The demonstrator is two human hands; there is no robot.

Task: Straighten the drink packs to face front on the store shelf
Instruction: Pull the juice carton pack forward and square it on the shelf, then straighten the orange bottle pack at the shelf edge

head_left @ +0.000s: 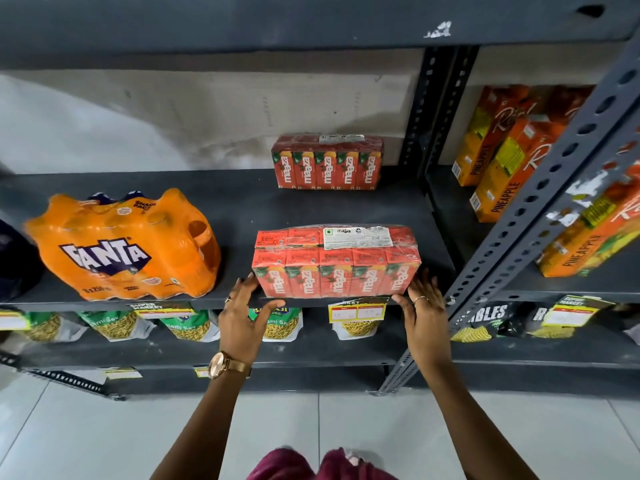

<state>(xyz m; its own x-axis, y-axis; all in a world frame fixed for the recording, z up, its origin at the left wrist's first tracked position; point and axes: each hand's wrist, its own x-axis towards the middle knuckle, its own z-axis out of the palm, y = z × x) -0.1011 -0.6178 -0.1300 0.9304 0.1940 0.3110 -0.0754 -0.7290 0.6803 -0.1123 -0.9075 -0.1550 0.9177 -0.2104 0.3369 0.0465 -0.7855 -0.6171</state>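
Note:
A shrink-wrapped red Maaza drink pack [336,261] stands at the front edge of the dark grey shelf [235,209], its labels facing me. My left hand [242,320] presses its left lower corner, thumb under the front edge. My right hand [424,313] cups the right end, fingers spread. A second Maaza pack [327,161] stands far back against the wall, also front-facing. An orange Fanta bottle pack [121,244] sits at the left, turned slightly askew.
A perforated grey upright [540,209] slants just right of my right hand. Tall Real pineapple cartons [502,150] fill the neighbouring bay. Green snack bags [188,327] and a price tag [356,311] line the shelf below. A dark pack [14,258] lies at the far left.

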